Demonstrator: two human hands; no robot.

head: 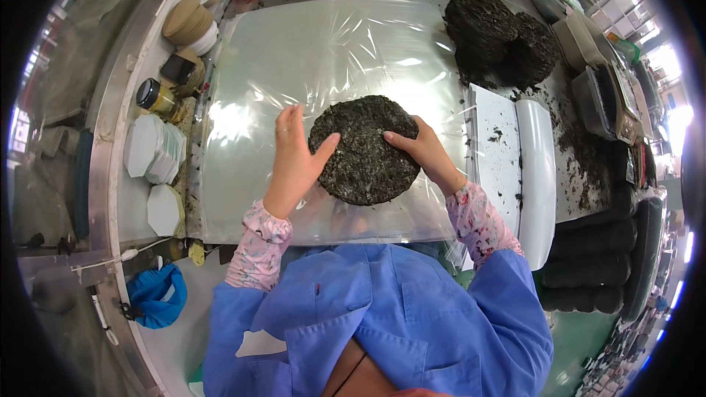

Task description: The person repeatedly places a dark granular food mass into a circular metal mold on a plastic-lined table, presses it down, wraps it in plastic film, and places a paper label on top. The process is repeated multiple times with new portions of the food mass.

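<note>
A round, dark cake of pressed dried matter [364, 168], which looks like seaweed, is in front of me above a stack of clear plastic sheets [265, 60]. My right hand [423, 149] grips its right edge, thumb on top and fingers out of sight behind the rim. On the other side my left hand [298, 157] rests its thumb on the cake's left edge, while its fingers point up and away from it. Whether the cake touches the film or is tilted slightly off it, I cannot tell. Pink patterned sleeve covers [262, 242] reach both wrists.
More dark round cakes [491, 38] are piled at the back right. Loose crumbs lie around white sheets [493, 143] and a rolled film [536, 176]. Along the left stand cardboard discs [185, 19], a dark-lidded jar [157, 96] and octagonal white cards [146, 146]. Plastic bins [593, 102] line the right.
</note>
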